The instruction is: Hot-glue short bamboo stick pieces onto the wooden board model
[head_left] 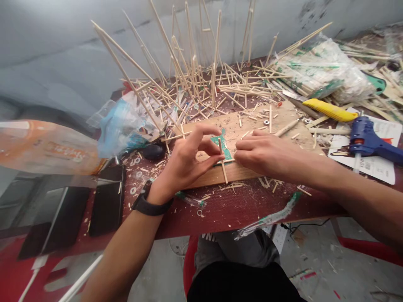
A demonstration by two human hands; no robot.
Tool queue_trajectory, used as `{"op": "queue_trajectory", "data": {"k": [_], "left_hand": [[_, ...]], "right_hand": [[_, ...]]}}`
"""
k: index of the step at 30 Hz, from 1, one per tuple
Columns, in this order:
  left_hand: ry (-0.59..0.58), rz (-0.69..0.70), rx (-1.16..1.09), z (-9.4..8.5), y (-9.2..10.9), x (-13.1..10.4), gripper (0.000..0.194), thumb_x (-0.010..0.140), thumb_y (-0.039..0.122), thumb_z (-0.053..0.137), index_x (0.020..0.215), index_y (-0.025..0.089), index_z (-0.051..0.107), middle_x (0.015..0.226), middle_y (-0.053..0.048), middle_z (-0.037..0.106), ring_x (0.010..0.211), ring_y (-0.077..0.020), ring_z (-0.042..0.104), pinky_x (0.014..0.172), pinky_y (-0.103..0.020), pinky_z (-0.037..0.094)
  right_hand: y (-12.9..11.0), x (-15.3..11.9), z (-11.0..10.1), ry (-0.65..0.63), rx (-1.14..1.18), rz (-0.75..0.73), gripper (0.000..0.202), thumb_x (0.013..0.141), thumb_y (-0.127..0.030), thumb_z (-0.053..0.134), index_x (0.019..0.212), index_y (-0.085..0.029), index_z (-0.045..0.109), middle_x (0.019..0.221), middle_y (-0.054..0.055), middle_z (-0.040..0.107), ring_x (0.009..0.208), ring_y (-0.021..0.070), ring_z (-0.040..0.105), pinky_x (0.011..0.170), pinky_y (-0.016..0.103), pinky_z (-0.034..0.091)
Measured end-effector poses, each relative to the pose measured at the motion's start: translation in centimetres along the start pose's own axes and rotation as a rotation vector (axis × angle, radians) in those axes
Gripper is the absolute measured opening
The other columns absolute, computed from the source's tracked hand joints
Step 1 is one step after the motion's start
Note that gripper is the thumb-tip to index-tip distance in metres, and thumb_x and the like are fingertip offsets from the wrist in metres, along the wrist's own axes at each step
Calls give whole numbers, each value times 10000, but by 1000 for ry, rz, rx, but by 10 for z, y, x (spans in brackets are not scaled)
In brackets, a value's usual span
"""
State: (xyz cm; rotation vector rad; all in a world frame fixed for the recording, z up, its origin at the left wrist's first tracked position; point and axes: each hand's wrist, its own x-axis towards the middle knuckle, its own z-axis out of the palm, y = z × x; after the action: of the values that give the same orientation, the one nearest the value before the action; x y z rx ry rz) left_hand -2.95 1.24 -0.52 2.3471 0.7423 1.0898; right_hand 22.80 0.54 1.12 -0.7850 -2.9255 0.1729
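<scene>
Two bare hands, yours, head view. Left hand (192, 157): thumb and fingertips pinching a slim, pale wooden stick (224, 173) above the near edge of a flat tan wooden board (242, 171). Right hand (262, 151): fingers curled closed, apparently gripping a thin, pale wooden crosspiece (229, 161), its end hidden; the pieces appear to cross. To your right: one blue plastic glue gun (367, 139), one yellow-handled knife (330, 110).

Bright, diffuse light; left edge stretched, blurred.
</scene>
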Motion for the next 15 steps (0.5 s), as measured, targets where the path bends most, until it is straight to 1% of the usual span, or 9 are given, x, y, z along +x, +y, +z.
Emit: {"op": "queue_trajectory", "data": {"k": [4, 8, 12, 15], "left_hand": [[-1, 8, 17, -1, 0, -1, 406, 933, 126, 806, 1197, 246, 522, 840, 89, 780, 719, -120, 816, 730, -231, 655], [-6, 20, 31, 0, -1, -2, 411, 927, 116, 806, 1197, 247, 526, 856, 89, 778, 751, -123, 821, 748, -238, 648], [-3, -1, -19, 1, -2, -2, 495, 897, 98, 835, 1257, 247, 530, 880, 90, 784, 789, -119, 828, 793, -233, 657], [5, -41, -89, 1, -2, -3, 545, 879, 121, 867, 1287, 242, 526, 906, 77, 788, 847, -137, 843, 843, -248, 681]], "right_hand": [[0, 1, 0, 3, -6, 3, 236, 1058, -66, 578, 857, -166, 651, 845, 26, 621, 739, 168, 439, 809, 347, 272], [0, 0, 0, 18, -30, 0, 240, 1053, -65, 581, 845, -166, 643, 833, 27, 620, 737, 168, 443, 803, 345, 277], [0, 0, 0, 36, -77, 4, 246, 1060, -82, 565, 843, -166, 645, 816, 21, 620, 712, 161, 446, 777, 342, 274], [2, 0, 1, 74, -115, -4, 307, 1099, -145, 509, 829, -168, 655, 803, 26, 627, 702, 159, 460, 780, 345, 283]]}}
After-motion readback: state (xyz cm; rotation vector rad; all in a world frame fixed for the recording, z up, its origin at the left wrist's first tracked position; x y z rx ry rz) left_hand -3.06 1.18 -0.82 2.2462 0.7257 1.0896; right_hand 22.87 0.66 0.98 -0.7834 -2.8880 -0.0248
